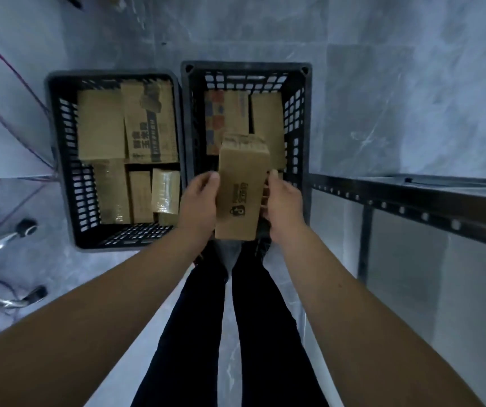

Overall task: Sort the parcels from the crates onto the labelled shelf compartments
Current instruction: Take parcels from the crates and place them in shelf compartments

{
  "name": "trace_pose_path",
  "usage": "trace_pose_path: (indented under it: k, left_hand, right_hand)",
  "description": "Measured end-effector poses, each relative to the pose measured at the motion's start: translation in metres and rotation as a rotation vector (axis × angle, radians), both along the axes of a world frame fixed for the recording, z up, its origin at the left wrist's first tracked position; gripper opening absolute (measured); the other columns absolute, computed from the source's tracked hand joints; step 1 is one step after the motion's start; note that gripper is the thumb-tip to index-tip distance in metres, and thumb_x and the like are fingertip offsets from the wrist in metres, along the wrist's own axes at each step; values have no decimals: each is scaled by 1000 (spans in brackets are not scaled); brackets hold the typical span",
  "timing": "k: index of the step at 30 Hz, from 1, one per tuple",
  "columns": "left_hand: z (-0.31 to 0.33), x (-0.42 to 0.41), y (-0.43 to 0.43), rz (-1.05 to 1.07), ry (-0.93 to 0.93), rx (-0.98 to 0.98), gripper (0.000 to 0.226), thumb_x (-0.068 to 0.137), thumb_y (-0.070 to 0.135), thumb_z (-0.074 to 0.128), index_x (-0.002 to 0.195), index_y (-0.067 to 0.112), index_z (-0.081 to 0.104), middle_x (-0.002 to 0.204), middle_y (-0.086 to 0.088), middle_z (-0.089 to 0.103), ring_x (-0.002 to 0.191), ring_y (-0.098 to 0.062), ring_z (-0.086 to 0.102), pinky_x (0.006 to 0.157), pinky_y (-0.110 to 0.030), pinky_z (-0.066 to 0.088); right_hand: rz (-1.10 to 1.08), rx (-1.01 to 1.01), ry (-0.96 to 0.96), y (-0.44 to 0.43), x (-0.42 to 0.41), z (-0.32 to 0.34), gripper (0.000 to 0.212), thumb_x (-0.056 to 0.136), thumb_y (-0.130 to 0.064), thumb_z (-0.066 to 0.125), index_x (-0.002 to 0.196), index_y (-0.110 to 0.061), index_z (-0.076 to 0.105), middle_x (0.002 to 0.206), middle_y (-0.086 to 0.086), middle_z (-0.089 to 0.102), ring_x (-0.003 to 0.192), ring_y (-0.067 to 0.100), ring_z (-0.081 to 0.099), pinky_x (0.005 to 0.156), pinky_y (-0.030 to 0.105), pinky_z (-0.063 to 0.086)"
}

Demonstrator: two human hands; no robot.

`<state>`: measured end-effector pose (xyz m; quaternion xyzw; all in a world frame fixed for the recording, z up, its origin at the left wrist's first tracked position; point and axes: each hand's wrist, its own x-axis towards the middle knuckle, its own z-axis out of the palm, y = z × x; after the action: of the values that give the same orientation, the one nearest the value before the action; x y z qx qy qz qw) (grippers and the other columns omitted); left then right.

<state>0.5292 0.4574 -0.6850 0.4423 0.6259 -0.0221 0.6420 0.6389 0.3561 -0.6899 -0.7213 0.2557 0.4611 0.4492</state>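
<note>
Two hands on one parcel: my left hand (199, 198) and right hand (284, 201) clamp a long cardboard box (241, 186) by its side faces, thumb tips showing on the upper edges, the other fingers wrapped out of sight underneath. I hold it above the near end of the right crate (297, 118), printed face up, probably so I can read it before picking a compartment; the print is a logo and small text, too blurred to read. Long axis runs near to far, which keeps both wrists straight. Right crate holds more parcels at its far end, one with a blue and red checked print (216, 118), one plain brown (266, 118). Left crate (68, 177) sits touching it, packed fuller: several brown boxes, one with heavy dark lettering (147, 124), one wrapped in glossy tape (165, 192) near the dividing wall. Shelf frame (412, 201) is on the right, a dark perforated metal rail and upright just beside the right crate; no labels visible from here, so I cannot tell which compartment is the target. In the way: the right crate's tall wall stands between box and shelf, so I judge the box must go up before swinging right. Left side has loose cables (10, 71) and chrome chair legs with castors (15, 233), well apart from this move. My legs are right below.
</note>
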Motion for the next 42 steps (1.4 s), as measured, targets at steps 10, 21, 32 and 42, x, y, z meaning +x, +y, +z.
trace_pose_path:
  k: [10, 21, 32, 42]
  left_hand:
    - [271, 5, 17, -60, -90, 121, 37, 109, 44, 48, 87, 34, 75, 98, 3, 79, 104, -20, 72, 104, -49, 56]
    - [471, -2, 23, 77, -454, 480, 19, 105, 22, 60, 108, 28, 78, 108, 2, 79, 108, -22, 73, 100, -46, 58]
    - [617, -8, 56, 17, -818, 624, 28, 107, 13, 53, 127, 23, 71, 115, 1, 79, 107, -19, 74, 81, -34, 59]
    - [685, -26, 125, -61, -1051, 600, 28, 105, 30, 58, 125, 16, 73, 110, -9, 78, 108, -24, 74, 89, -41, 59]
  right_hand:
    - [-32, 220, -86, -3, 14, 243, 29, 104, -39, 58, 90, -21, 74, 97, 8, 79, 93, 33, 75, 78, 51, 62]
    - [96, 637, -432, 19, 23, 452, 15, 103, -18, 62, 107, -13, 75, 107, 11, 79, 101, 30, 75, 84, 44, 60]
    - [161, 830, -859, 33, 32, 620, 36, 98, 1, 58, 126, -14, 73, 118, 2, 78, 115, 27, 70, 103, 49, 56]
    - [-2, 962, -987, 71, -7, 702, 16, 100, -4, 62, 106, -9, 76, 108, 10, 78, 98, 24, 74, 83, 33, 56]
